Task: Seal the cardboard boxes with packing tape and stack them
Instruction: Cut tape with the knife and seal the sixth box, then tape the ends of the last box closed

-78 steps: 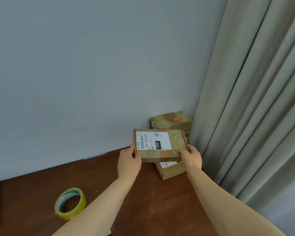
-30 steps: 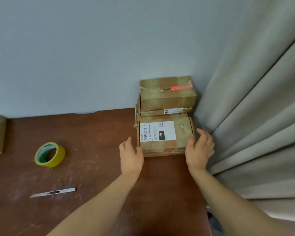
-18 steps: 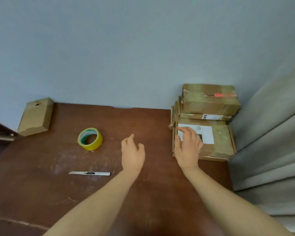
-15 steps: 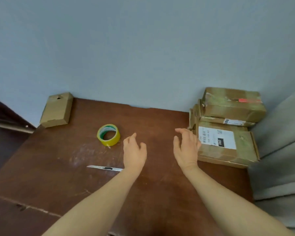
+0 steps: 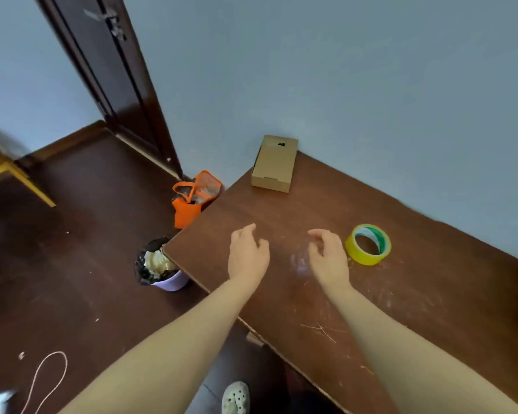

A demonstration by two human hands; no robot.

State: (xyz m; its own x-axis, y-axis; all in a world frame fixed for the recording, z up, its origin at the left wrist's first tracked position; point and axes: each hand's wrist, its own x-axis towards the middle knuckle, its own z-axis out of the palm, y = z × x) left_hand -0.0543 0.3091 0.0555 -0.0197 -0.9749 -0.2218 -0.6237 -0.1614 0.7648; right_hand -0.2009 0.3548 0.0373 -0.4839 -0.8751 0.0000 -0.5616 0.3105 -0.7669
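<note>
A plain cardboard box [image 5: 274, 164] lies on the far left corner of the brown table [image 5: 401, 300], against the wall. A yellow roll of packing tape [image 5: 368, 244] lies flat just right of my right hand. My left hand [image 5: 247, 255] and my right hand [image 5: 328, 258] hover over the table, both empty with fingers loosely spread, some way short of the box. The stack of taped boxes is out of view except for a sliver at the right edge.
Left of the table stand an orange bag [image 5: 195, 197] and a lilac waste bin [image 5: 159, 265] full of rubbish. A dark door [image 5: 114, 76] is at the back left. A cord [image 5: 45, 380] lies on the floor.
I set the labelled box down on the stack at the right and let go. My view then swung left to the lone box; both empty hands moved left with it.
</note>
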